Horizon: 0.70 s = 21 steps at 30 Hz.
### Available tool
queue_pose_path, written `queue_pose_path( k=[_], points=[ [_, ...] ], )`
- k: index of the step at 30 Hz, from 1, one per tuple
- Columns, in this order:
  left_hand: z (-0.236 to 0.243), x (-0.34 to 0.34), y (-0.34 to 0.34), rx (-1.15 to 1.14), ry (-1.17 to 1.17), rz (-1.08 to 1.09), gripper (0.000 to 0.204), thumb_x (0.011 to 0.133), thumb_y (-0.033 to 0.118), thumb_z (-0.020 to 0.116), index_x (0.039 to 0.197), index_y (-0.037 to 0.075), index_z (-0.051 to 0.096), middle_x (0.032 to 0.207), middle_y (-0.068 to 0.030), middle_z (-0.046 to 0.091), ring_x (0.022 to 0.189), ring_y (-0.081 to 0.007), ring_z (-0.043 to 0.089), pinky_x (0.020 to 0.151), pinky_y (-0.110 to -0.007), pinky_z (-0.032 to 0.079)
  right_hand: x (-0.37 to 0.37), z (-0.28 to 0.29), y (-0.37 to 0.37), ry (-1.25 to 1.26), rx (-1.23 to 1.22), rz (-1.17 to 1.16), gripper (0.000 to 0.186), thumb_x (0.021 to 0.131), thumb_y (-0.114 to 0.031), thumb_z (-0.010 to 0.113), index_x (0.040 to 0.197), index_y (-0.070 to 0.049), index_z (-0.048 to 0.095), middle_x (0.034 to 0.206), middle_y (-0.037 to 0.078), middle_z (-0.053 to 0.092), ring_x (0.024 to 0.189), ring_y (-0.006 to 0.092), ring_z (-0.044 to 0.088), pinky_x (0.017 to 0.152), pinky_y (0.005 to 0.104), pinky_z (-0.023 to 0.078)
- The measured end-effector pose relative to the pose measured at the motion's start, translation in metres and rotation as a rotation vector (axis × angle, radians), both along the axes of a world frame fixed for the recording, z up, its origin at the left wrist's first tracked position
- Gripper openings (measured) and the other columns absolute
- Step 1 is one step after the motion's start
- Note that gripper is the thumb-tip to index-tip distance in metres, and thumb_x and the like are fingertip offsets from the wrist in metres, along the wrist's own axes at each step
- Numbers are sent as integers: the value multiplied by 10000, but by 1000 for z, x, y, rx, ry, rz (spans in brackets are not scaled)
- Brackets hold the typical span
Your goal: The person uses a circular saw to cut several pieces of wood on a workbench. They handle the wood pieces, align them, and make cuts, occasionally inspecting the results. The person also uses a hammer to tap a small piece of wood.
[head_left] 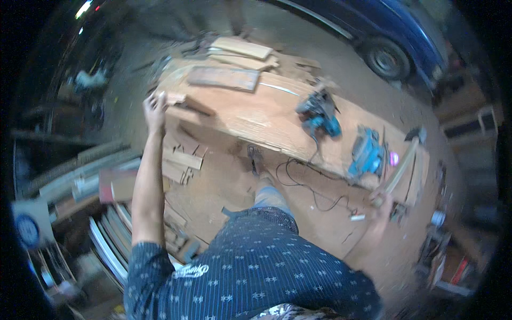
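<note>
At the left end of the wooden workbench (pixel 240 120), my left hand (pixel 155 111) is closed on the end of a short wooden piece (pixel 176 98). My fingers hide part of it, and its far end shows a dark side face. Low at the bench's right end, my right hand (pixel 380 200) is wrapped round the pale handle of a hammer (pixel 402 166). Its dark head points up and away from me, over the bench's right end. Motion smears the right hand and forearm.
A blue circular saw (pixel 321 116) and another blue power tool (pixel 366 153) rest on the bench, with a black cable (pixel 288 178) hanging to the floor. A worn board (pixel 224 78) and stacked planks (pixel 242 49) lie at the back. Beyond stands a blue vehicle (pixel 368 21). Offcuts (pixel 181 160) litter the floor.
</note>
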<state>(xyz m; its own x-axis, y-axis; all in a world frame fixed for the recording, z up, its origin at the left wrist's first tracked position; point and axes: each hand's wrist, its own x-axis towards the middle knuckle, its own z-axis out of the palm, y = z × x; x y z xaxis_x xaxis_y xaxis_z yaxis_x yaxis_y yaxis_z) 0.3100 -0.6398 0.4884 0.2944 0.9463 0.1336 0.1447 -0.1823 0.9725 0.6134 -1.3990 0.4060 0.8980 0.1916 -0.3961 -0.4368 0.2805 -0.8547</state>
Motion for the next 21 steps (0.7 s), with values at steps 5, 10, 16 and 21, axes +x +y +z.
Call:
queue_pose_path(
  k=[5, 10, 16, 21],
  points=[
    [7, -3, 19, 23, -4, -71, 572, 943, 328, 753, 1361, 34, 496, 1260, -151, 596, 1086, -202, 630, 910, -339, 551, -11, 64, 174, -69, -329, 293, 335, 984, -347, 666, 1092, -32, 637, 766, 94, 653, 632, 169, 669, 548, 342, 559],
    [17, 21, 27, 101, 57, 40, 495, 880, 355, 795, 1214, 52, 591, 1111, -103, 676, 1023, -184, 643, 913, -342, 516, -55, 135, 334, -353, -354, 712, 292, 985, -332, 701, 1056, -55, 642, 724, 6, 611, 529, 86, 561, 476, 255, 477],
    [29, 29, 47, 59, 125, 49, 495, 851, 422, 793, 1140, 57, 627, 1101, -115, 707, 1021, -197, 671, 921, -343, 524, -87, 191, 491, -748, -271, 1034, 320, 1002, -300, 672, 1125, -11, 607, 758, 10, 591, 612, 86, 575, 554, 264, 484],
    [18, 37, 73, 51, 128, 35, 531, 849, 458, 778, 1167, 56, 639, 1092, -116, 724, 1020, -207, 691, 935, -352, 526, -91, 175, 565, -965, -297, 1122, 365, 996, -324, 669, 1149, 2, 608, 707, 30, 594, 576, 109, 582, 534, 300, 486]
  ],
)
